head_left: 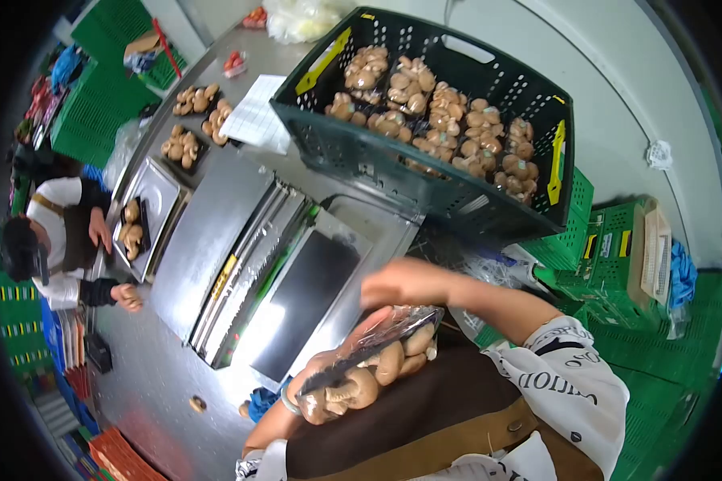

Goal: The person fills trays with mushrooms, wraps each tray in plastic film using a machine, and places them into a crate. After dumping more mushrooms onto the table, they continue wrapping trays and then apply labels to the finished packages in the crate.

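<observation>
Fingers of left hand [359, 335] holding long black tray of brown mushrooms under clear film [354, 390], tilted, just on wearer's side of silver metal machine with flat black plate [208, 232]. Fingers of right hand [405, 282] loosely bent, blurred, by tray's right end; cannot tell whether touching.

Grey steel worktable [148, 385] beneath machine. Deep dark-green plastic crate with yellow handles [349, 160], holding film-wrapped mushroom packs, beyond machine to right. Shiny rectangular metal pan [159, 178] left of machine. White lined paper sheet [257, 116] beyond machine.

Steel tbl [156, 401] w/ wrapping m/c [211, 228], mushroom pks [181, 147], wht paper [258, 116].
</observation>
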`<state>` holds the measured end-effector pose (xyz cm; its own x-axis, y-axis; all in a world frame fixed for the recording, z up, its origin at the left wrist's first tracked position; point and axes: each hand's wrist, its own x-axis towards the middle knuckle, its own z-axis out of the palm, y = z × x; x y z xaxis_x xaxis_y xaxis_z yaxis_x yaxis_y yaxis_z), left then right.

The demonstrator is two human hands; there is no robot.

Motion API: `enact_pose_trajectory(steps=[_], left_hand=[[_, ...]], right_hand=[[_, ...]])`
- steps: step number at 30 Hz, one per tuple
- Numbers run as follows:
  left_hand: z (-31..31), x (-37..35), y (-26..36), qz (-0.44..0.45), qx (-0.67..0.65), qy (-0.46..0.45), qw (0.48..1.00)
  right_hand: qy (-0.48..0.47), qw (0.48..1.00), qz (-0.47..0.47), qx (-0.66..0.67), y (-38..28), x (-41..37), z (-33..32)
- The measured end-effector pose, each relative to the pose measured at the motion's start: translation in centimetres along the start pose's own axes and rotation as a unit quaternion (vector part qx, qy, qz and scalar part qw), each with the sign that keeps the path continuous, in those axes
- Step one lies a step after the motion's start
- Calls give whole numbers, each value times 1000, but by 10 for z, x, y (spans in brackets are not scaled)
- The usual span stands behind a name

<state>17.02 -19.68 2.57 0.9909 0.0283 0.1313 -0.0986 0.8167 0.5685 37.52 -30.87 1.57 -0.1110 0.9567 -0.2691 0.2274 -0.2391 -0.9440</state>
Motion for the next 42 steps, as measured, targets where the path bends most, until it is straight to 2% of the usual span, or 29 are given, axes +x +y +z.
enact_pose_trajectory(steps=[1,2,3,5,8,9,10,12,13,14,15,16,20,21,23,25,28,29,31,34,37,38,41,42], left_hand=[[2,7,2,-23,10,-10,1000],[4,13,4,-43,19,-18,999],[4,20,5,-58,26,-20,998],[0,33,7,-81,51,-12,995],[-15,61,7,-101,124,52,986],[-21,72,7,-108,158,80,978],[-27,85,6,-114,198,116,967],[-38,107,16,-123,256,192,939],[-43,115,23,-123,268,233,927],[-50,120,31,-110,270,268,918],[-58,124,36,-86,260,307,912],[-68,127,41,-75,252,323,909],[-82,138,51,-77,225,353,905],[-84,141,50,-85,219,354,905],[-84,144,47,-105,202,351,909],[-84,141,45,-109,210,352,906],[-85,132,48,-99,204,384,895],[-88,128,49,-93,201,397,891],[-93,120,49,-79,187,425,882],[-99,114,50,-71,165,445,877],[-103,112,53,-75,160,437,882],[-104,111,53,-76,162,433,884],[-105,108,49,-80,159,428,886],[-107,107,48,-81,159,427,887]], right_hand=[[83,995,52,-16,-51,-13,-34],[105,993,-37,45,-71,-24,-44],[51,993,-93,-47,-95,-29,-45],[-26,967,-143,-209,-114,-27,-22],[-126,985,51,-104,-121,-4,-67],[-66,994,41,-77,-100,-5,-82],[55,995,-60,-58,-77,-10,-97],[299,947,-57,-107,-44,-23,-143],[397,913,-5,98,-44,-29,-163],[395,860,-7,324,-36,-35,-188],[433,840,-55,323,-21,-32,-209],[441,826,-58,346,-8,-30,-227],[404,782,-2,475,45,24,-253],[427,746,30,510,52,51,-253],[382,749,21,541,60,86,-244],[400,742,16,537,83,125,-235],[453,705,135,528,98,153,-235],[432,747,28,504,100,157,-226],[479,763,34,433,135,182,-219],[486,812,99,308,115,178,-218],[542,803,11,247,115,179,-216],[527,809,-60,252,141,187,-220],[542,814,-25,205,136,181,-221],[524,808,65,260,144,187,-225]])
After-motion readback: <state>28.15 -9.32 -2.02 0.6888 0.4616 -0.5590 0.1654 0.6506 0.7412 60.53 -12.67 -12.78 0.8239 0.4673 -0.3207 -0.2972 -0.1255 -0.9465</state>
